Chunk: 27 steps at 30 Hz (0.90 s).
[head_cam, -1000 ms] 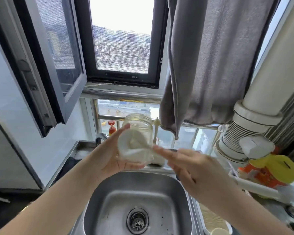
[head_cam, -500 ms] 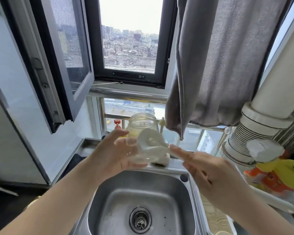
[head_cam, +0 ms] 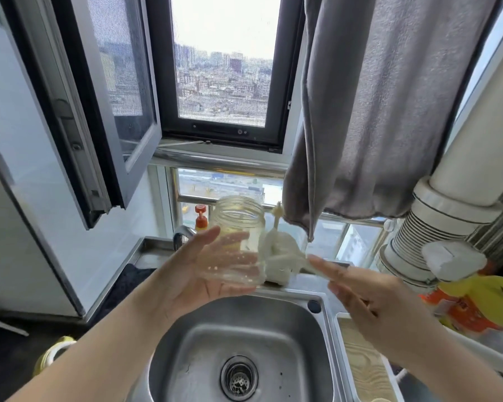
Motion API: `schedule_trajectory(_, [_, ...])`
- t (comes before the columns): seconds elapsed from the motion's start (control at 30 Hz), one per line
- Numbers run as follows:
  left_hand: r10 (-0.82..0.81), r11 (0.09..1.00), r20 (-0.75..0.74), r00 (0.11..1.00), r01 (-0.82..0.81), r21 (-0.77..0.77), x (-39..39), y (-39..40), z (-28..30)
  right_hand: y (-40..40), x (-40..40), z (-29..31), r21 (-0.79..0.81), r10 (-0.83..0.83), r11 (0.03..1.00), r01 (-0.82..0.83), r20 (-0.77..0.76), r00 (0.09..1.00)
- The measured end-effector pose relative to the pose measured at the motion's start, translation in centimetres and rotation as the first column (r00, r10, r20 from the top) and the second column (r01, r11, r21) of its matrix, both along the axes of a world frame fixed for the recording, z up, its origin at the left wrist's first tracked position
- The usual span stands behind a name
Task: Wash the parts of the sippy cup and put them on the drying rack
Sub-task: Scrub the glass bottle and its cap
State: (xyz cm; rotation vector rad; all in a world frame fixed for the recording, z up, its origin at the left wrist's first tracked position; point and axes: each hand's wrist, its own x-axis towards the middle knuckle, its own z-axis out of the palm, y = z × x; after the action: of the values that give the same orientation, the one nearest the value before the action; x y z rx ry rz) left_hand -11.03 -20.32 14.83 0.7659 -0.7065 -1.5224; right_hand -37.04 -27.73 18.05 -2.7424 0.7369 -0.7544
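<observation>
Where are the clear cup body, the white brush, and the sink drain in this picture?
clear cup body (head_cam: pixel 238 242), head view, on its see-through side wall.
white brush (head_cam: pixel 282 250), head view, on its white foam head.
sink drain (head_cam: pixel 238 378), head view, on the metal strainer at the basin bottom.

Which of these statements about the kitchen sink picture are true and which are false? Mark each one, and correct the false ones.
1. The left hand holds a clear cup above the sink. True.
2. The cup is full of water. False: it looks empty, with only a few white specks.
3. The right hand holds a pale brush beside the cup. True.
4. The sink is full of dishes. False: its basin and drain lie bare.
5. A grey cloth hangs over the window. True.
</observation>
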Motion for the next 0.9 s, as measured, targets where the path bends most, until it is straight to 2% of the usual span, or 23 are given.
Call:
schedule_trajectory(0.07, [-0.002,0.999,0.064,0.998,-0.001,0.044,-0.6,-0.2,0.2,-0.8,1.0,0.6,-0.015,-0.031,0.999,0.032,0.019,0.999])
schedule_trajectory(0.13, [-0.008,0.998,0.094,0.996,0.003,0.056,-1.3,-0.5,0.5,-0.5,2.2,1.1,-0.044,0.004,0.999,-0.003,0.013,1.0])
schedule_trajectory(0.27, [0.039,0.995,0.14,0.989,-0.051,0.08,-1.1,-0.6,0.9,1.9,1.0,0.5,-0.083,0.133,0.986,-0.143,-0.12,0.984])
schedule_trajectory(0.33, [0.026,0.994,0.161,0.987,-0.043,0.105,-0.8,-0.4,0.5,0.9,-0.1,0.7,-0.097,0.044,0.994,-0.056,-0.124,0.991])
schedule_trajectory(0.43, [0.004,0.993,0.133,0.991,-0.019,0.113,-1.1,-0.6,0.1,-0.8,0.8,1.5,-0.103,-0.062,0.993,0.057,-0.046,0.997])
schedule_trajectory(0.53, [0.008,0.996,0.152,0.988,-0.022,0.09,-1.3,-0.9,0.5,0.9,2.1,1.2,-0.074,0.039,0.996,-0.048,-0.111,0.993])
schedule_trajectory(0.6, [0.059,0.985,0.174,0.983,-0.086,0.151,-1.0,-1.0,0.7,2.0,1.3,0.3,-0.074,0.109,0.989,-0.125,-0.195,0.975])
schedule_trajectory(0.67, [0.079,0.98,0.185,0.98,-0.11,0.165,-0.5,-1.0,0.8,1.7,0.2,-0.3,-0.087,0.099,0.989,-0.121,-0.226,0.969])
schedule_trajectory(0.77, [0.12,0.976,0.167,0.979,-0.147,0.16,-0.4,-1.1,0.9,0.0,-0.3,0.6,-0.121,0.017,0.992,-0.038,-0.168,0.986])
schedule_trajectory(0.9, [0.043,0.991,0.15,0.988,-0.061,0.118,-1.6,-1.1,1.2,-1.3,1.5,1.9,-0.151,-0.083,0.985,0.079,-0.019,0.996])
